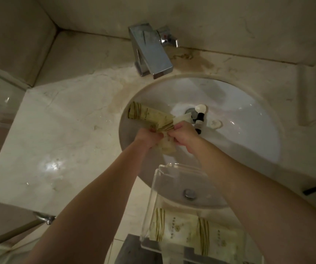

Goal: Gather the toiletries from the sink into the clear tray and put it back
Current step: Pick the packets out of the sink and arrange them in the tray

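Nearest the camera, a clear tray [154, 202] is seen resting across the near rim of the sink [248, 119], partly over the basin and partly over the front edge of the worktop [67, 130]. Two pale striped packets [189, 231] are laid side by side in its near end, their olive bands upright across the wrapping. The overflow cap of the basin is visible through the tray's transparent floor.

Beyond the tray, both forearms are extended over the near left part of the basin. The left hand [149, 137] is closed around the near end of a striped packet [149, 114], and the right hand [184, 135] is clenched on the same bunch of wrapping just beside it, so that the two hands are touching or nearly so. A further crumpled piece of pale wrapping [167, 146] is held below the fists; which hand grips it cannot be told. The far end of the striped packet is pointed toward the left rim of the basin.

At the centre of the basin, near the drain [189, 111], small bottles with dark necks [199, 119] are lying just past the right hand, with a round white cap [201, 108] behind them and a small pale round piece [216, 123] to the right. Their exact number is hard to tell.

At the far edge of the worktop, a square chrome faucet [151, 54] is mounted, with its spout reaching over the far rim of the basin.
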